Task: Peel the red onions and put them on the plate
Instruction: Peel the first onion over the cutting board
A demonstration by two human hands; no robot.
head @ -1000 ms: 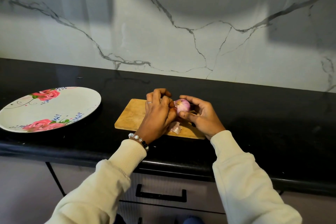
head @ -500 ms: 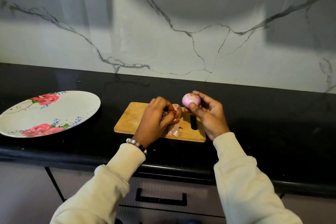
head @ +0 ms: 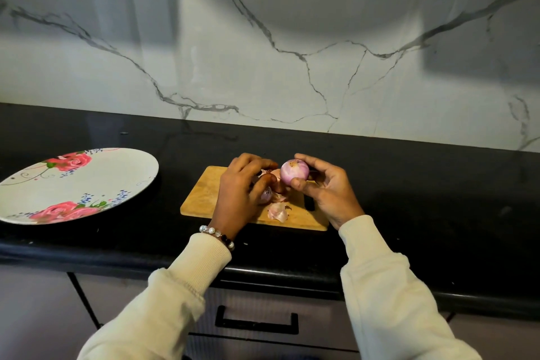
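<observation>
right hand (head: 327,187) – grips peeled onion (head: 294,171) | left hand (head: 242,187) – curled round peel scraps (head: 267,194)

No legible text, labels, brands or numbers anywhere. Plate (head: 73,184) carries only a rose pattern; cutting board (head: 204,196) and worktop (head: 409,178) are unmarked.

One onion (head: 294,171), one plate (head: 79,184), one cutting board (head: 204,199), two hands (head: 239,190) (head: 327,193).

Head view, down over counter (head: 87,131)
</observation>
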